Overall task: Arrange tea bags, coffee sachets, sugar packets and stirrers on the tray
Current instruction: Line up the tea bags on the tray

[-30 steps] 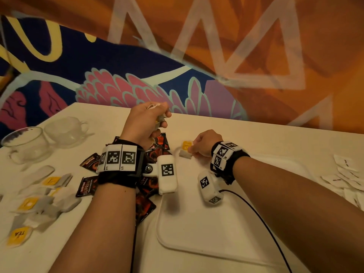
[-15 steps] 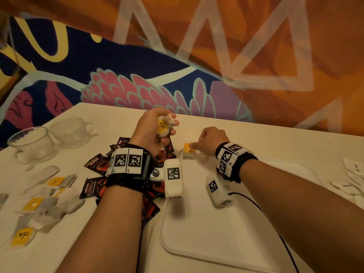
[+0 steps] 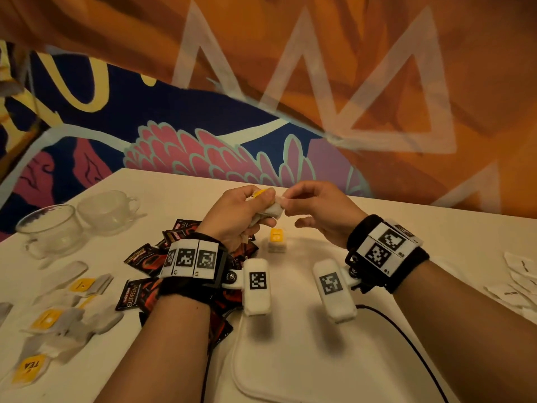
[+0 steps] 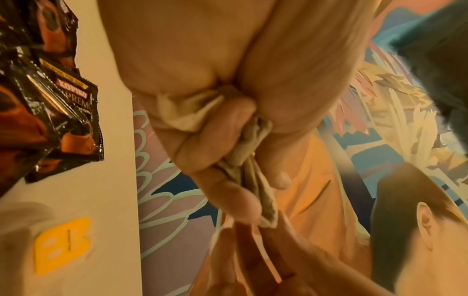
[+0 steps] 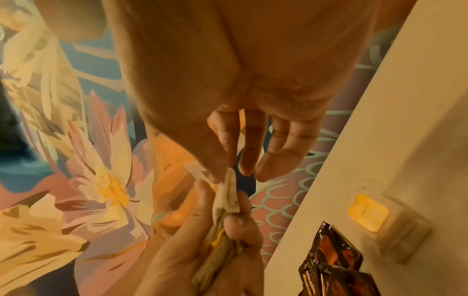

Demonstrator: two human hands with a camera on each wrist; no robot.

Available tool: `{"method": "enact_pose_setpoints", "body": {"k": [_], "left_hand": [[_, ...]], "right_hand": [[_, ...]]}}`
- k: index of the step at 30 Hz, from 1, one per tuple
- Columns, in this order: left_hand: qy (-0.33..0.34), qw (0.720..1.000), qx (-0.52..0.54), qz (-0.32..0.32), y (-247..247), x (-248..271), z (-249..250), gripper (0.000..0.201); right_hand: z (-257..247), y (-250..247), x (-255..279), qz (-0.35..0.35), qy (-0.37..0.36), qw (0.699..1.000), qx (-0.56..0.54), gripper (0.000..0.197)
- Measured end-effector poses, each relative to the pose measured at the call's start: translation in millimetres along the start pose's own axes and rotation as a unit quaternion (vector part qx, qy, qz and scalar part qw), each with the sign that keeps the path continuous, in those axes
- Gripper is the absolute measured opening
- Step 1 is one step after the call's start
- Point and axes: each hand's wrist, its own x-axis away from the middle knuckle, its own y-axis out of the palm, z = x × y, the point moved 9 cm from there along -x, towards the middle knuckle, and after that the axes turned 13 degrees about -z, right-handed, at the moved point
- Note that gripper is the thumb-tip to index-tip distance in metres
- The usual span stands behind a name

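Hands meet raised above the white desk: left hand fisted round a bunch of pale paper tea bags — right hand pinching one bag's end, other fingers loose. One yellow-tagged tea bag lies on the white tray.

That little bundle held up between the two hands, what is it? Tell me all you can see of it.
It looks like a bunch of tea bags: soft, crumpled, off-white paper pouches with a yellow tag showing at the top. How many there are cannot be told. The left hand grips the bunch in its curled fingers, raised above the table, over the black coffee sachets. The right hand pinches the end of one bag between thumb and forefinger. Nothing else touches it.
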Motion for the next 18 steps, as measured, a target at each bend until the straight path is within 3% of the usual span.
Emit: {"method": "enact_pose_setpoints", "body": {"k": [3,7,13,18], "left_hand": [[-0.001,1.0,-0.01,0.023,-1,2,2,0.025],[0.014,1.0,-0.006,0.024,-3,2,5,0.014],[0.013,0.999,-0.039,0.003,3,2,5,0.019],[0.016,0.997,-0.034,0.064,-13,4,5,0.013]], "right_hand": [[3,-5,2,0.02,-0.004,0.999,-0.038,0.014],[4,-13,8,0.058,-0.011,0.997,-0.05,0.014],[4,-2,9,-0.004,0.006,0.999,0.043,0.003],[15,-19,5,0.071,0.012,0.997,-0.013,0.008]]}}
